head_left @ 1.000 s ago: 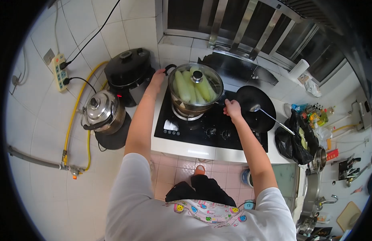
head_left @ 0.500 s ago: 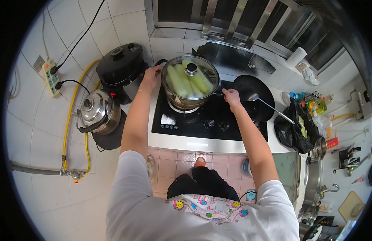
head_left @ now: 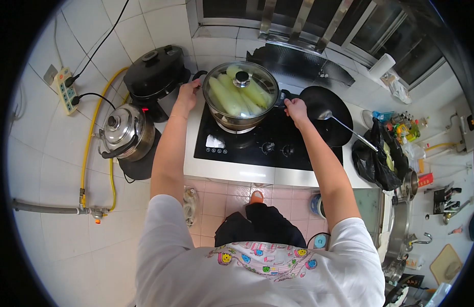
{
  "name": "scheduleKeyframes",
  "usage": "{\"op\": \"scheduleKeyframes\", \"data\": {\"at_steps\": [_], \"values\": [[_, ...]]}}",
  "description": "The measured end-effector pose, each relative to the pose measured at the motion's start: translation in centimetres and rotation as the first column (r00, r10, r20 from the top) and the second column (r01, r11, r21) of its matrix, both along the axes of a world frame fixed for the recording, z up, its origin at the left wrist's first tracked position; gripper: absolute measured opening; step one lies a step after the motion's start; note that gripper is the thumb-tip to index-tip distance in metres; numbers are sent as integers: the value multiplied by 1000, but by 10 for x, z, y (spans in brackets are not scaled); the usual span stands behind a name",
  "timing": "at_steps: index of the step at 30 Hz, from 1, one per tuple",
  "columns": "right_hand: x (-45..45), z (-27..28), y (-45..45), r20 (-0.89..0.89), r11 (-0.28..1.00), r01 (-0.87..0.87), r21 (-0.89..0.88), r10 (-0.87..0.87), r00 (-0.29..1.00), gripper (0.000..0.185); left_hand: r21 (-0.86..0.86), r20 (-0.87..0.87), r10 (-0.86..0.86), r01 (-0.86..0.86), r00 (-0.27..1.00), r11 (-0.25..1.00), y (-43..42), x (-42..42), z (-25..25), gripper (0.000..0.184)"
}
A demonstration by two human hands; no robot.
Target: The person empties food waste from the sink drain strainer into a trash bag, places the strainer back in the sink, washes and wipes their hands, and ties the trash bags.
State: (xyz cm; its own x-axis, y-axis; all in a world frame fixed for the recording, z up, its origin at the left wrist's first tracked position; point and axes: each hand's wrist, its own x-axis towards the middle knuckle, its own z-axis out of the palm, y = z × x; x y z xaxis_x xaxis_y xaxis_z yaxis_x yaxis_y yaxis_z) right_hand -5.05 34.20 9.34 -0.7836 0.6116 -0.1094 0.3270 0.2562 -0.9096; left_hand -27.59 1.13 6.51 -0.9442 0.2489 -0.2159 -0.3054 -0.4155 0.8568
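Note:
A pot [head_left: 237, 121] with a glass lid [head_left: 241, 94] sits on the left burner of the black gas hob [head_left: 247, 153]. Through the lid show several long, pale green pieces that look like corn in the husk. My left hand [head_left: 188, 93] is closed round the black handle on the pot's left. On the opposite side, my right hand [head_left: 297, 109] grips the other black handle [head_left: 285, 96], its fingers curled. The lid's black knob [head_left: 241, 78] stands untouched in the middle.
Right of the pot is a black wok [head_left: 326, 115] holding a metal ladle [head_left: 349, 130]. A black electric cooker [head_left: 158, 77] and a steel pot [head_left: 125, 128] stand at left. A black plastic bag [head_left: 377, 161] lies at the counter's right end.
The pot has turned slightly, its right handle swinging away from me. My right hand has moved away from me with it. My left hand keeps its hold. The view has shifted a little.

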Motion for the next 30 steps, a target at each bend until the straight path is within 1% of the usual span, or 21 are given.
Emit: {"op": "scheduleKeyframes", "data": {"at_steps": [2,5,8,9,12,13,14,16,17,20,23,26,29,30], "values": [[-1,3,-2,-1,1000,5,26,-5,1000,32,-16,18,7,-6,1000,1000,2,-3,-1,15],[-8,-5,0,23,992,-11,127,8,1000,32,42,6,-7,7,1000,999,-7,3,-5,16],[-28,-29,14,35,976,-22,216,14,999,32,7,20,-37,37,999,999,-18,15,2,17],[-31,-30,16,85,973,-20,230,1,996,32,-28,20,-54,55,998,998,-20,15,2,18],[-38,-31,18,86,926,13,377,-49,995,33,-106,10,-102,102,995,989,-23,17,4,19],[-39,-26,19,128,936,4,352,-52,990,40,-119,2,-112,111,994,987,-24,20,5,19],[-41,-22,21,169,925,-16,381,-52,984,41,-133,-5,-121,119,993,984,-25,23,6,20],[-42,-14,15,174,913,4,408,-82,981,41,-119,-3,-120,119,993,986,-26,27,8,20],[-41,-11,12,174,922,10,387,-84,981,42,-110,-1,-124,123,992,986,-25,28,10,21],[-39,-10,12,140,901,23,433,-92,986,40,-133,22,-105,107,994,985,-24,34,17,22],[-45,-16,15,160,894,35,447,-118,980,41,-143,5,-135,135,991,981,-26,26,5,23],[-48,-16,16,142,885,72,460,-153,978,42,-153,29,-145,148,989,977,-27,39,18,24],[-49,-18,20,147,867,51,496,-141,979,43,-99,19,-143,144,990,985,-27,48,24,25],[-51,-15,22,184,875,30,483,-135,974,44,-104,21,-163,165,986,981,-29,45,20,26]]}}
